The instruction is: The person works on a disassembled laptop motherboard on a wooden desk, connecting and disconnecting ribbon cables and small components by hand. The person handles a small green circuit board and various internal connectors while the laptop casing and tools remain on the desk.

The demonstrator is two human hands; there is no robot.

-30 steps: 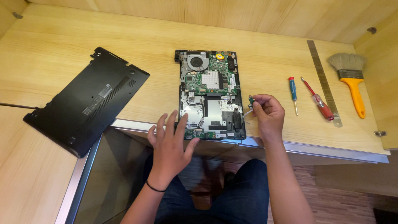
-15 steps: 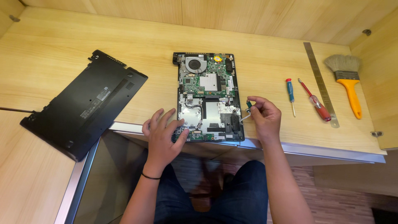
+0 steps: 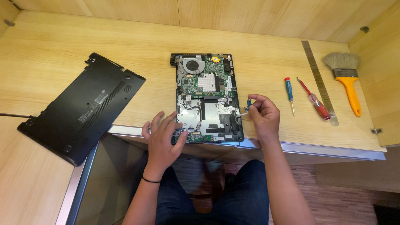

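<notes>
So the black plastic bottom cover [image 3: 81, 107] is already off and lying face-up on the light wooden worktop [image 3: 137, 46], well out past the left hand [image 3: 163, 135]. That leaves the opened black laptop [image 3: 207, 98] with its green circuit board, round fan and silver shielding all exposed, sitting right between both hands. The left hand is resting flat with fingers spread on the near left corner of the laptop, pinning it down, not gripping anything. The right hand [image 3: 261, 113] is pinching a small blue-and-silver part [image 3: 248, 105] just beside the laptop's right edge; it looks like a tiny board or connector with a thin lead running to the chassis, but it's too small to tell for sure.

Out beyond the right hand, untouched: a small blue-handled screwdriver [image 3: 288, 92], a red-handled screwdriver [image 3: 314, 103], a steel ruler [image 3: 319, 80] and an orange-handled brush [image 3: 346, 77].

My read: cover removal is done, internals are only starting to come out. The board, fan and shielding all look seated, so most of the teardown is left.
</notes>
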